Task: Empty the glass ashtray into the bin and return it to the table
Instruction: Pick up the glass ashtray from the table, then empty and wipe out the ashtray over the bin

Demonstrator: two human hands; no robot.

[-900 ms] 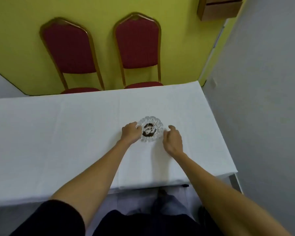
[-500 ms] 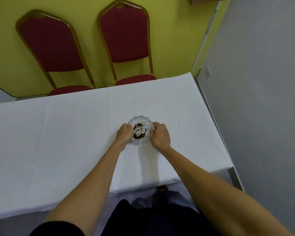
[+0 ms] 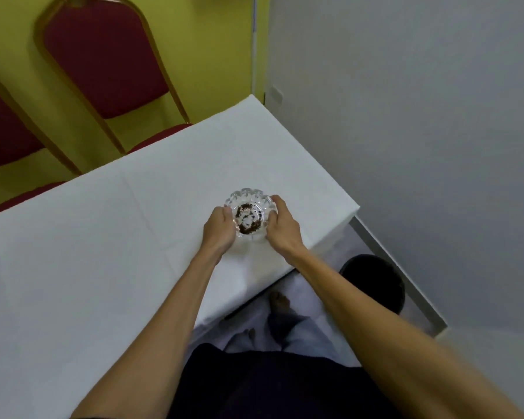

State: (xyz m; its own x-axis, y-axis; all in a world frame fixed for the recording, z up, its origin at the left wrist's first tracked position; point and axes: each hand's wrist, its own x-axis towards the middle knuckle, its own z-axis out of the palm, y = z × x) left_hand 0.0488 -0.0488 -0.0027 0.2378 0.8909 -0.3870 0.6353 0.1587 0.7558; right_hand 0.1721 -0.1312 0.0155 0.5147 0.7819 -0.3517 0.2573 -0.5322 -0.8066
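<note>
Nearest the camera, dark clothing fills the bottom of the view, and two bare forearms reach forward over the near edge of the worktop (image 3: 73, 252), which is covered with a smooth white cloth showing faint fold creases. Below the near edge, close to the right corner, a round black bin (image 3: 375, 282) stands on the pale floor, partly hidden by the right forearm.

Farther in, toward the right end of the worktop, both hands clasp the glass ashtray (image 3: 250, 216). The left hand (image 3: 220, 229) curls around its left side and the right hand (image 3: 283, 225) around its right side, fingers wrapped on the rim. The ashtray is round, clear and thick, with a scalloped, fluted rim; dark brown ash and pale bits lie in its bowl. Whether it rests on the cloth or is just raised cannot be told.

Beyond the far edge stand two chairs (image 3: 103, 55) with red padded backs and seats in golden metal frames, against a yellow-green wall. A plain grey wall runs along the right.
</note>
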